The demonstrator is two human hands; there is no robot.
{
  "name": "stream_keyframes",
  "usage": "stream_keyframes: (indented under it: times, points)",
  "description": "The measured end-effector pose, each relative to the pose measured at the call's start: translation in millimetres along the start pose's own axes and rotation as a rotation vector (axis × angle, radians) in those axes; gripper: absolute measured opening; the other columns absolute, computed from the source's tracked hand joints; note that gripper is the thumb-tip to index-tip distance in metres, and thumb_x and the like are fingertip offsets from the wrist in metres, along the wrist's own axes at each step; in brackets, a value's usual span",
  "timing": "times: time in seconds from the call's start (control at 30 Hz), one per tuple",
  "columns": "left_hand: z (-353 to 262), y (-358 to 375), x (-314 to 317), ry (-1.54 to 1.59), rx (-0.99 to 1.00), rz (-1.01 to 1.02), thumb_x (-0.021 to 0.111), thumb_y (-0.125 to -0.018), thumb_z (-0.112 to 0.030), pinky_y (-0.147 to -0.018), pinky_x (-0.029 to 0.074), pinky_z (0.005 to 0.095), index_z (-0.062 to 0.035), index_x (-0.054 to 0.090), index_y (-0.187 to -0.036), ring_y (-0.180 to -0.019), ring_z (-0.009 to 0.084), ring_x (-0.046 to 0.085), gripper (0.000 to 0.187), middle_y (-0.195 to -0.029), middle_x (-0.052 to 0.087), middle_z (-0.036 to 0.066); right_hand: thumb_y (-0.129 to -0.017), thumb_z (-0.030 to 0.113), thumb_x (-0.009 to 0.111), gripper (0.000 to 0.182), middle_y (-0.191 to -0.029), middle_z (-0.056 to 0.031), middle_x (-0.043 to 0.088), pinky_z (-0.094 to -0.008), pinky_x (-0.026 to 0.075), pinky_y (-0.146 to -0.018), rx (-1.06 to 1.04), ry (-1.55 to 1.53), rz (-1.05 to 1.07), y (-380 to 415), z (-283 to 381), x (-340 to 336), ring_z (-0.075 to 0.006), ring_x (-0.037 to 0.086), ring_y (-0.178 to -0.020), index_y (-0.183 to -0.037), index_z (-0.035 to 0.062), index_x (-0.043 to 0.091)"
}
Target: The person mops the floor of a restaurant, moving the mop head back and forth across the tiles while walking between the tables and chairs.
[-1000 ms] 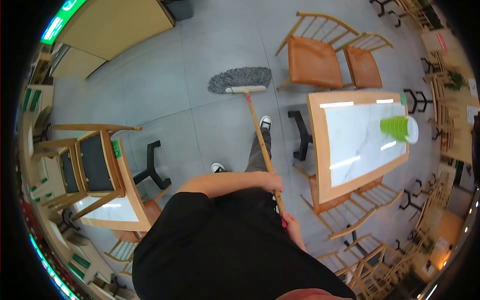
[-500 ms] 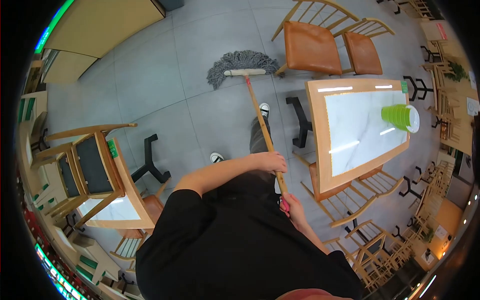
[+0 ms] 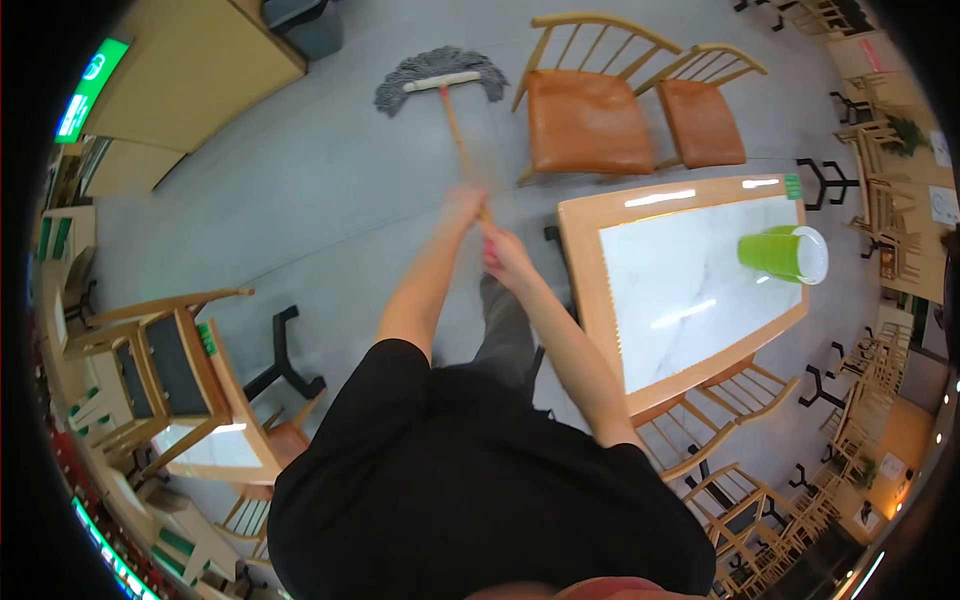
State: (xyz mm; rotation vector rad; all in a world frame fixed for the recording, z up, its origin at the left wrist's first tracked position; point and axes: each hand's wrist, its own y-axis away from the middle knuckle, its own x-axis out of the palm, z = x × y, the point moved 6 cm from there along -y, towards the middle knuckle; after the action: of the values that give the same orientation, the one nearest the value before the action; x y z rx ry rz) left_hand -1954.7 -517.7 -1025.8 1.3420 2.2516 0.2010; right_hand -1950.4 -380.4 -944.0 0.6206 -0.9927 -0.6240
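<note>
Both of my arms reach forward along a wooden-handled mop (image 3: 455, 125). Its grey string head lies spread on the tiled floor in front of me, below a pale crossbar. My left hand (image 3: 464, 205), somewhat blurred, is wrapped round the handle farther up toward the mop head. Close behind it, my right hand (image 3: 508, 258) grips the handle's end, where a bit of pink shows. The handle slants slightly left as it runs away from me.
On the right stands a marble-topped table (image 3: 585, 290) bearing stacked green cups (image 3: 770, 254). Two chairs with brown seats (image 3: 588, 122) stand beyond it. Upturned chairs (image 3: 185, 365) rest on a table at left. A grey bin (image 3: 310, 30) stands by a wooden counter (image 3: 215, 80).
The mop head has slid forward and to the left across the floor. Both hands have pushed out from near my body, still on the handle, and now sit closer together.
</note>
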Motion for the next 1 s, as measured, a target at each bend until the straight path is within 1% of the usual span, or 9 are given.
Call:
stream_keyframes:
  times: [0.03,0.13,0.23,0.4,0.5,0.57,0.77,0.93,1.0]
  points:
    - [8,-8,-15,0.459,-0.255,-0.178,0.061,-0.077,-0.023,-0.065,0.050,0.0425,-0.0064,0.060,-0.086,-0.071,0.0328,0.061,0.018,-0.086,0.059,0.018,-0.090,0.029,0.057,0.025,-0.057,0.0025,0.041,-0.0252,0.026,-0.036,0.032,0.153,-0.079,-19,10,10,-0.0086,0.037,-0.040,-0.078,0.0114,0.043]
    - [5,-15,-38,0.625,-0.271,-0.090,0.067,-0.076,-0.027,-0.067,0.050,0.0445,-0.0092,0.056,-0.094,-0.078,0.0334,0.061,0.027,-0.092,0.058,0.018,-0.089,0.028,0.058,0.023,-0.059,0.0023,0.044,-0.0251,0.029,-0.036,-0.017,0.476,-0.166,-20,23,35,-0.0086,0.040,-0.042,-0.081,0.0107,0.045]
    - [-37,38,-46,-0.769,0.305,-0.064,0.066,-0.079,-0.028,-0.073,0.050,0.0431,-0.0132,0.057,-0.096,-0.092,0.0289,0.062,0.025,-0.113,0.057,0.016,-0.089,0.027,0.057,0.021,-0.056,0.0022,0.044,-0.0259,0.030,-0.034,-0.043,0.573,-0.150,15,-1,31,-0.0087,0.041,-0.042,-0.083,0.0100,0.047]
    - [-3,179,45,-0.781,0.250,0.108,0.061,-0.080,-0.025,-0.104,0.021,0.0652,-0.0136,0.058,-0.104,-0.133,0.0369,0.029,0.026,-0.139,0.038,0.017,-0.090,0.027,0.057,0.019,-0.055,0.0039,0.043,-0.0238,0.027,-0.033,0.029,0.475,-0.170,144,-106,-25,-0.0065,0.038,-0.039,-0.089,0.0094,0.051]
    - [12,278,112,-0.706,0.522,0.175,0.059,-0.079,-0.023,-0.100,0.023,0.0680,-0.0120,0.062,-0.090,-0.128,0.0323,0.037,0.016,-0.113,0.056,0.011,-0.089,0.025,0.059,0.019,-0.054,0.0039,0.044,-0.0232,0.029,-0.033,0.178,0.303,-0.230,246,-168,-55,-0.0066,0.038,-0.038,-0.086,0.0092,0.050]
    - [-4,338,130,-0.645,0.534,0.516,0.062,-0.075,-0.027,-0.097,0.026,0.0690,-0.0131,0.064,-0.085,-0.117,0.0297,0.048,0.017,-0.101,0.061,0.009,-0.089,0.025,0.060,0.019,-0.059,0.0036,0.049,-0.0234,0.037,-0.041,0.295,0.400,-0.348,307,-209,-75,-0.0068,0.045,-0.047,-0.090,0.0069,0.054]
    - [16,406,152,-0.626,0.776,1.115,0.064,-0.073,-0.029,-0.087,0.032,0.0666,-0.0146,0.065,-0.084,-0.091,0.0291,0.062,0.018,-0.086,0.064,0.007,-0.088,0.020,0.060,0.021,-0.082,-0.0027,0.062,-0.0219,0.046,-0.067,0.036,0.372,-0.476,380,-294,-76,-0.0081,0.055,-0.075,-0.098,0.0005,0.060]
    - [5,388,122,-0.611,0.903,0.873,0.065,-0.073,-0.030,-0.087,0.040,0.0412,-0.0198,0.064,-0.083,-0.092,0.0218,0.060,0.014,-0.083,0.061,0.000,-0.090,0.020,0.059,0.021,-0.082,-0.0016,0.060,-0.0234,0.045,-0.069,0.090,0.374,-0.451,358,-281,-55,-0.0073,0.053,-0.075,-0.095,0.0004,0.060]
    - [-3,368,115,-0.615,0.859,0.895,0.067,-0.071,-0.029,-0.096,0.036,0.0450,-0.0209,0.063,-0.086,-0.098,0.0210,0.056,0.017,-0.090,0.059,-0.001,-0.090,0.022,0.059,0.020,-0.079,0.0001,0.057,-0.0235,0.044,-0.066,0.135,0.371,-0.472,347,-256,-55,-0.0067,0.051,-0.073,-0.092,0.0021,0.059]
